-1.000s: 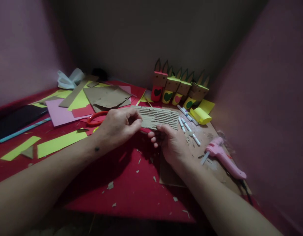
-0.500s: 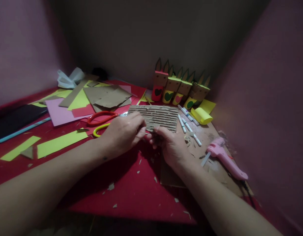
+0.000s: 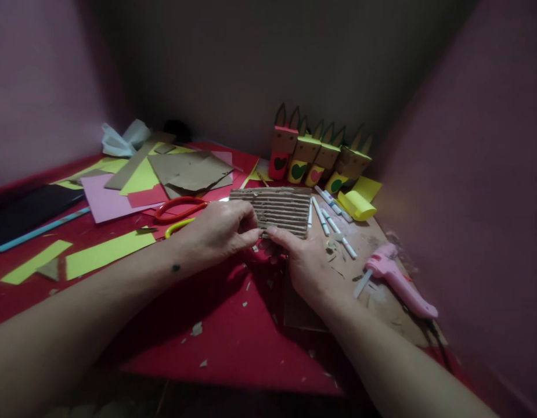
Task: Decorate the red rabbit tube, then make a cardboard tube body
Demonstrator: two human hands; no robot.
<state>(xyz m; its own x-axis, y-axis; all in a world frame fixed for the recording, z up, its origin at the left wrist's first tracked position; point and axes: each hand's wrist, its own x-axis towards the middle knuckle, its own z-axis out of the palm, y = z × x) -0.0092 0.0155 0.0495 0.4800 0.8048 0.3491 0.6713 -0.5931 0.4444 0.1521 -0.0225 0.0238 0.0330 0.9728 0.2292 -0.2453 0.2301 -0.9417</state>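
A piece of corrugated cardboard with its ridges bared is held up in front of me, tilted towards the camera. My left hand grips its lower left part with thumb and bent fingers. At the lower edge, the thumb of my right hand presses on the front, while its fingers curl underneath, partly hidden. Scissors with one red and one yellow handle lie just beyond my left hand, partly covered by it. Small torn paper scraps are scattered on the red tabletop below.
Several cardboard figures with pointed ears stand along the back wall. White markers and a pink glue gun lie on a cardboard sheet at right. Coloured paper, cardboard pieces and a black object cover the left.
The cardboard piece has shifted and tilted slightly in my hands. My left fingers have moved up a little along its left part, and both thumbs now lie near its lower edge.
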